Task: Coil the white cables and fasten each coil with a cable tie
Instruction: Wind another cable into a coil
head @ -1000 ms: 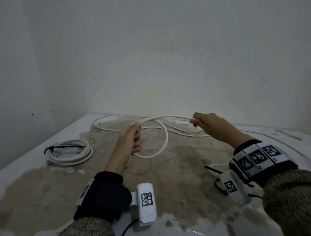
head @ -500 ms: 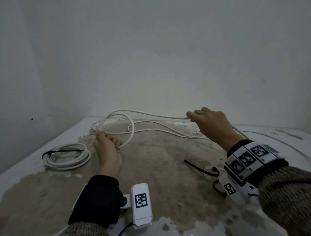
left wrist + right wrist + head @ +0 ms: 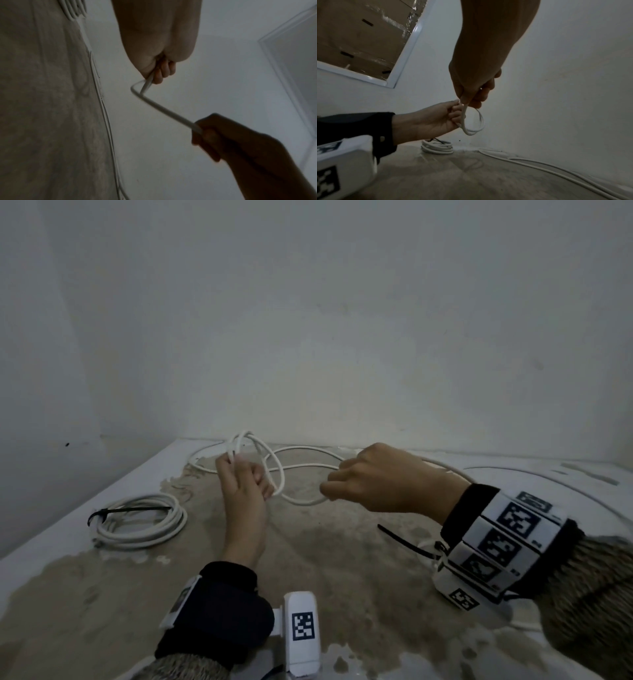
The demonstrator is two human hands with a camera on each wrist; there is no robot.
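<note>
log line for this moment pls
stage: coiling loose white cable | left hand: grips loops | right hand: pinches next length | tied white coil: on table, left | black cable tie: unused

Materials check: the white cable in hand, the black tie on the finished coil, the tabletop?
White cable: looks like smooth plastic-jacketed flex, bending in soft loops without kinking. Black tie: thin, stiff strip, likely nylon; matte. Tabletop: white painted or laminated skin worn through to a rough tan layer; base material unclear.

The white cable (image 3: pixel 301 470) I'm coiling hangs in a few loose loops above the worn table, its free length trailing back along the wall. My finished coil (image 3: pixel 140 522) lies flat to my left, bound by a black cable tie (image 3: pixel 132 510). Another black tie (image 3: pixel 407 542) lies to my right.
</note>
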